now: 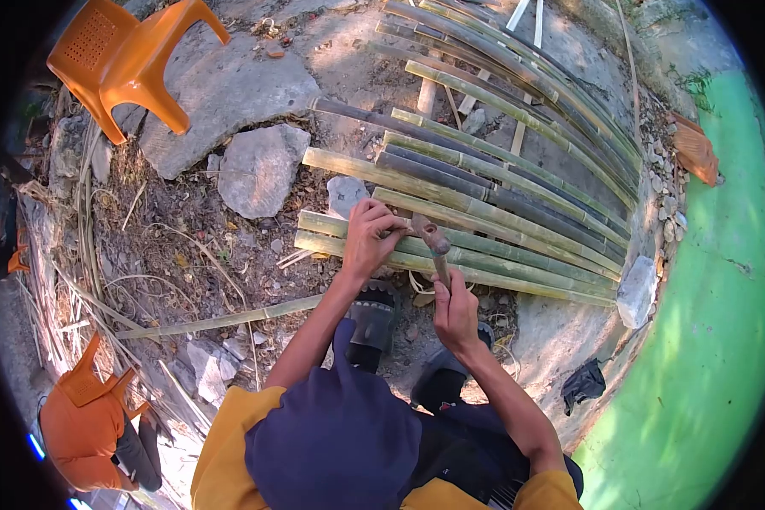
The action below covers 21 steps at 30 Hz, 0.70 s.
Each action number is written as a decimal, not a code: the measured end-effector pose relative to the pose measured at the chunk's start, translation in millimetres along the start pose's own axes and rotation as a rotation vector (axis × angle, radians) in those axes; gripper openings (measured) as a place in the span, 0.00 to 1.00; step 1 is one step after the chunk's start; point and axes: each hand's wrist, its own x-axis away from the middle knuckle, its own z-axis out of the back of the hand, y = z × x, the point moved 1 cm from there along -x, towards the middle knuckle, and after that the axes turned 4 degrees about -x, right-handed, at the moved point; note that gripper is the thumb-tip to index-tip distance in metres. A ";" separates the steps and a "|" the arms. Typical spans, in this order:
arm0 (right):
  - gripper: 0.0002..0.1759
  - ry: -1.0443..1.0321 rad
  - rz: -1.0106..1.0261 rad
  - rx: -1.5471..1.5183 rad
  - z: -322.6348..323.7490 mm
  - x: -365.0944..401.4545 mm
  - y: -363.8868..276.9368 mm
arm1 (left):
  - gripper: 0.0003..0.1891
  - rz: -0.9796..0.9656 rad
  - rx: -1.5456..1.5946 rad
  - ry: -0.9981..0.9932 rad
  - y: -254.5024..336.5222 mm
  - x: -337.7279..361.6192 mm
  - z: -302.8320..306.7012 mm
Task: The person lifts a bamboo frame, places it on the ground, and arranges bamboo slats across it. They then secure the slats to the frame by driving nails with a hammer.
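Note:
My right hand [456, 313] is wrapped round the handle of a hammer [434, 239], its rusty head just over the near bamboo poles. Close beside that head, my left hand [371, 238] pinches thumb and fingers together at the top of a green bamboo pole [493, 249]. Whatever sits between those fingertips is too small to make out. Nearest my feet lies another bamboo pole [518, 280]. Beyond it, several green and dark poles lie side by side, with a pale brown bamboo pole [391, 178] among them.
Flat stones [263, 170] lie on the dirt at left, below an orange plastic chair [136, 64]. A white stone [637, 293] touches the poles' right ends. Green-painted ground [697, 365] runs along the right. A person in orange [81, 433] is at lower left.

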 end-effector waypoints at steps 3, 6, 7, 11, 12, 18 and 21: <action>0.12 0.013 0.051 0.063 -2.5 -1.8 7.6 | 0.09 0.004 0.006 0.011 0.6 -1.4 -1.2; 0.12 -0.005 -0.002 0.101 -5.1 -4.9 10.3 | 0.09 0.001 0.010 0.011 -1.1 -3.6 -1.5; 0.12 -0.013 -0.006 0.099 -3.0 -6.7 6.3 | 0.09 -0.002 -0.002 0.000 -2.2 -1.2 -1.7; 0.12 0.021 -0.005 0.008 -1.6 1.5 3.0 | 0.08 0.011 -0.003 0.000 1.0 -0.9 -0.2; 0.12 0.026 0.019 0.029 -3.3 0.1 5.8 | 0.08 0.006 -0.003 0.005 0.0 -0.9 -0.5; 0.11 0.000 -0.008 -0.009 -5.8 2.6 5.4 | 0.08 0.022 -0.007 -0.012 -0.1 4.2 -2.6; 0.10 0.016 0.014 0.042 -6.3 -4.0 7.5 | 0.08 0.015 0.010 0.009 -0.3 -1.4 -2.4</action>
